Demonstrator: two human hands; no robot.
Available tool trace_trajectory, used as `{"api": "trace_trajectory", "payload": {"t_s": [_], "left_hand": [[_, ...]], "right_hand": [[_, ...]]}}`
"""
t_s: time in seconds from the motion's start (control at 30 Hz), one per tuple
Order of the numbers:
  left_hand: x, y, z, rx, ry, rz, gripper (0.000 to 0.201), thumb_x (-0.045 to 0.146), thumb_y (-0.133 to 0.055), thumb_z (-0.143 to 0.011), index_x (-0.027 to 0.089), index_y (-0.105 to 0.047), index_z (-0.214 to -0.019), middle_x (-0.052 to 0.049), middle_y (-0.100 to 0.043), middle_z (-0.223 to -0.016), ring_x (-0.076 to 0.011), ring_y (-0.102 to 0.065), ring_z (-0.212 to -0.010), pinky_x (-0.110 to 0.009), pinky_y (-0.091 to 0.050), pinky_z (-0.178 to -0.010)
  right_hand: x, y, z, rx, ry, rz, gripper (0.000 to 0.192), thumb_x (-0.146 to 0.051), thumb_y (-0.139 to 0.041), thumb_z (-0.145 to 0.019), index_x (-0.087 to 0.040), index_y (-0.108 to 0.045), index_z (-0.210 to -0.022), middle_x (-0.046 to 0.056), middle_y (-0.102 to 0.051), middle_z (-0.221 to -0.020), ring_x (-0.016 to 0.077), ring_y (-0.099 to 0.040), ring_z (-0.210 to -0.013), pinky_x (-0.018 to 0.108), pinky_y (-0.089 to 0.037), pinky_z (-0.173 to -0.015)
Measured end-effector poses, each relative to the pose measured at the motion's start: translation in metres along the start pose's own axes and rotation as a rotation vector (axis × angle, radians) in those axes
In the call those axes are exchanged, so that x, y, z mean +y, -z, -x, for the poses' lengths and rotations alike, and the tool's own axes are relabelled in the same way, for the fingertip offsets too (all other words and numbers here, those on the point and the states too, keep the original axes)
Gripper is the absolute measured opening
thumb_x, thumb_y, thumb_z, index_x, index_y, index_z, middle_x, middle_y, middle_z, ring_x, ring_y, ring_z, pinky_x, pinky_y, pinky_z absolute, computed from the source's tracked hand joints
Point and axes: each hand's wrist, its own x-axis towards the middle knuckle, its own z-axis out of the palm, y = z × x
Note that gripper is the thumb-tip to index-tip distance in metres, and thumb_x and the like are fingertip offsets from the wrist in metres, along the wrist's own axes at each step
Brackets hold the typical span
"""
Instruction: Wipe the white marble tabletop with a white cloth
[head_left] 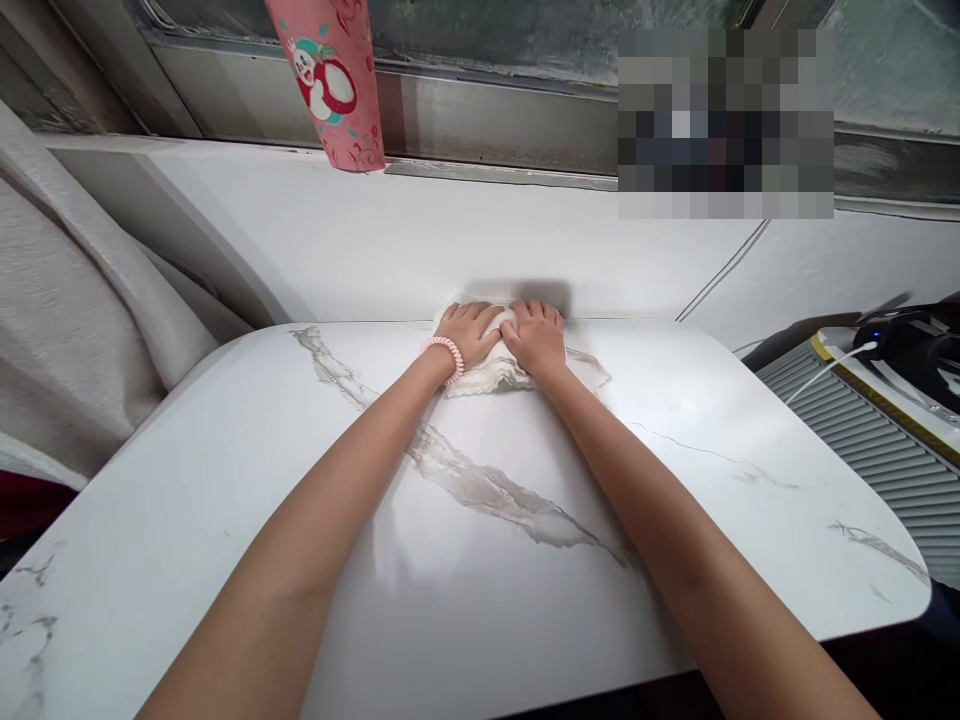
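Observation:
A crumpled white cloth (491, 376) lies on the white marble-patterned table (480, 620), at its far edge against the wall. My left hand (471, 332) presses down on the left part of the cloth, fingers bent over it and pointing to the wall. A pink coiled band (448, 357) circles the left wrist. Close beside it, my right hand (537, 338) grips the cloth's right part, its fingertips near the wall. The thumbs almost meet over the bunched fabric. Both palms are hidden from view.
A pink cartoon-printed tube or carton (341, 95) stands on the window ledge above. Light curtains (75, 290) hang at left. At right are a grey ribbed surface (877, 440), a dark device with a white cable (832, 368), and thin wires on the wall. A blurred patch hides the upper right.

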Motion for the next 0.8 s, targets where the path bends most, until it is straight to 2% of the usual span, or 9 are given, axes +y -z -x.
{"api": "trace_trajectory", "payload": {"t_s": [0.2,0.33,0.47,0.63,0.8], "left_hand": [[-0.023,0.014,0.033,-0.024,0.060,-0.019,0.052,0.038,-0.035,-0.095,0.022,-0.046,-0.143,-0.009,-0.045,-0.152,-0.0239,-0.037,-0.142,-0.049,-0.019,-0.120],[-0.025,0.023,0.064,-0.022,0.096,-0.064,0.051,0.038,-0.036,-0.095,0.023,-0.045,-0.144,-0.009,-0.044,-0.153,-0.0240,-0.037,-0.142,-0.049,-0.019,-0.120],[-0.010,0.026,0.100,-0.024,0.084,-0.101,0.052,0.038,-0.036,-0.096,0.022,-0.044,-0.145,-0.010,-0.044,-0.153,-0.0248,-0.037,-0.142,-0.051,-0.020,-0.120],[0.021,0.031,0.151,-0.036,0.023,-0.135,0.054,0.037,-0.034,-0.097,0.017,-0.042,-0.146,-0.014,-0.041,-0.154,-0.0266,-0.033,-0.144,-0.053,-0.018,-0.121],[0.050,0.035,0.197,-0.031,-0.008,-0.141,0.054,0.040,-0.032,-0.098,0.016,-0.043,-0.146,-0.015,-0.040,-0.154,-0.0283,-0.033,-0.144,-0.054,-0.020,-0.120]], "right_hand": [[-0.031,-0.004,0.015,0.004,0.110,-0.034,0.040,-0.028,-0.039,-0.096,-0.014,-0.058,-0.128,0.014,-0.058,-0.131,0.0314,-0.044,-0.121,0.043,-0.028,-0.106],[-0.046,0.000,0.037,-0.012,0.185,-0.061,0.040,-0.027,-0.037,-0.096,-0.013,-0.058,-0.128,0.014,-0.058,-0.131,0.0303,-0.044,-0.123,0.043,-0.027,-0.108],[-0.048,0.009,0.071,-0.011,0.241,-0.073,0.043,-0.028,-0.037,-0.097,-0.013,-0.056,-0.131,0.015,-0.057,-0.133,0.0311,-0.042,-0.125,0.044,-0.027,-0.109],[-0.045,0.028,0.126,0.009,0.274,-0.037,0.047,-0.030,-0.035,-0.097,-0.010,-0.054,-0.135,0.017,-0.054,-0.137,0.0334,-0.041,-0.127,0.047,-0.028,-0.110],[-0.044,0.051,0.177,-0.056,0.275,-0.009,0.051,-0.032,-0.033,-0.099,-0.010,-0.049,-0.141,0.017,-0.049,-0.145,0.0359,-0.036,-0.136,0.057,-0.016,-0.117]]}}
